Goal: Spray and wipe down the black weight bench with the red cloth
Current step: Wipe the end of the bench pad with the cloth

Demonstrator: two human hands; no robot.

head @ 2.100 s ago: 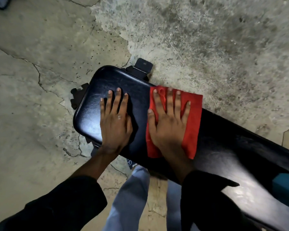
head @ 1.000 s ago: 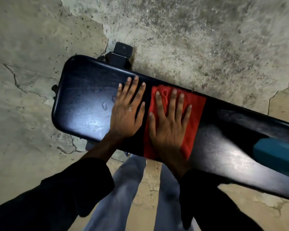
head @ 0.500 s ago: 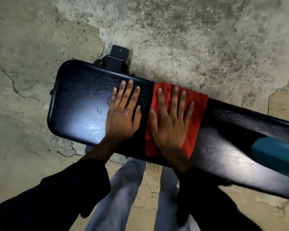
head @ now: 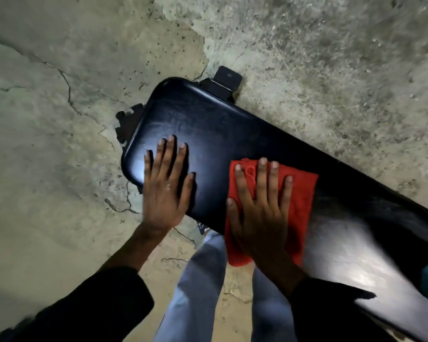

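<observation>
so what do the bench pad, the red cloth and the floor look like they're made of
Bench pad: looks like black vinyl or faux leather over padding; it has a glossy sheen, fine grain and rounded corners.
Red cloth: soft fabric, perhaps microfibre or terry; matte and fuzzy, with a folded edge. It lies flat under the right hand.
Floor: bare concrete; rough, pitted, cracked and patchy.

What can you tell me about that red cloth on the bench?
The red cloth is a soft, slightly rumpled rectangle lying flat across the black weight bench, its near end hanging over the bench's edge. The right hand presses on it with straight, spread fingers. The left hand rests apart on the bare padding.
</observation>
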